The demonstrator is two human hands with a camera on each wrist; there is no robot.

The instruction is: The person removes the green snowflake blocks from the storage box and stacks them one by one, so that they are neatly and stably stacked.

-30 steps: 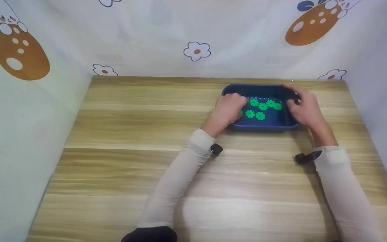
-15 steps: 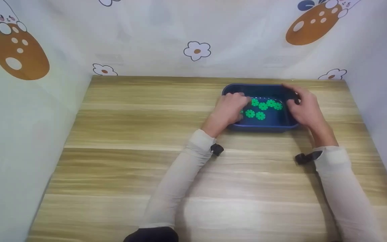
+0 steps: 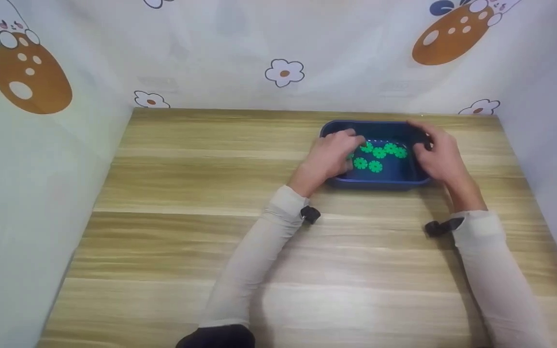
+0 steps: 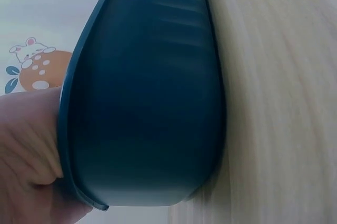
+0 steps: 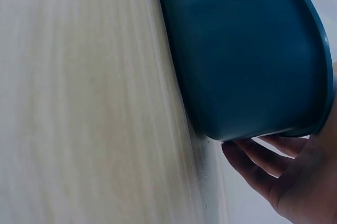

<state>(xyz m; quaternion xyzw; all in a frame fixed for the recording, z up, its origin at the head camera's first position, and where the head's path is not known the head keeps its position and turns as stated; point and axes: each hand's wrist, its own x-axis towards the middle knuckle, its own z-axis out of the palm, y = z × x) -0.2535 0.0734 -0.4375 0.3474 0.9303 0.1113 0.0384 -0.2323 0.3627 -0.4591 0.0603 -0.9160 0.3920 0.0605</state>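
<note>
A dark blue tray (image 3: 380,183) stands near the back of the table, with several green flower-shaped pieces (image 3: 375,166) inside. My left hand (image 3: 329,157) reaches over its left side, fingers bent down among the pieces; whether they pinch one is hidden. The left wrist view has this hand (image 4: 31,155) against the rim of the tray (image 4: 142,87), fingertips out of sight. On the right, my other hand (image 3: 442,152) grips the tray's end, thumb on the inner side. Its fingers reach around the outside of the tray (image 5: 253,50) in the right wrist view, where the hand (image 5: 305,176) is partly visible.
The wooden table (image 3: 186,241) extends to the left of the tray and in front of it. A pale patterned cloth (image 3: 220,53) hangs directly behind the table, with more cloth along both sides.
My left hand's fingers have shifted slightly right and spread somewhat over the pieces. My right hand and the tray have stayed almost still.
</note>
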